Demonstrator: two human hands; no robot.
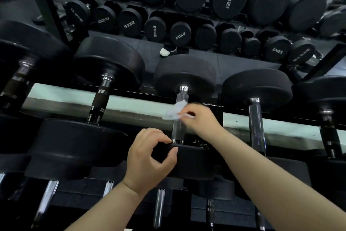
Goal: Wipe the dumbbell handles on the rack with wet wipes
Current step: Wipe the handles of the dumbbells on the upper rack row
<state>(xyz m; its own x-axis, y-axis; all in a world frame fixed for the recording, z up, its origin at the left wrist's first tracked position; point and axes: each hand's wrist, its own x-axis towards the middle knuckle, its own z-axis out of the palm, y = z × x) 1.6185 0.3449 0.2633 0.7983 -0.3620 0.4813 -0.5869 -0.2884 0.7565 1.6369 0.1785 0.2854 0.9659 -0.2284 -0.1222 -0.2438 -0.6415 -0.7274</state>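
Several heavy dumbbells sit on my rack (131, 103); I wouldn't shift them. Centre handle (180, 127) is rigid, slick chrome. My left hand (149, 157) hovers half-curled, empty; right hand (198, 118) pinches the limp wet wipe (175, 111) against it.

Dumbbell rack (131, 106), black frame w/ pale worn rail running left to right. Black dumbbells (184, 81) lie side by side across it, chrome handles (256, 124) spanning the rail; a lower tier holds more.
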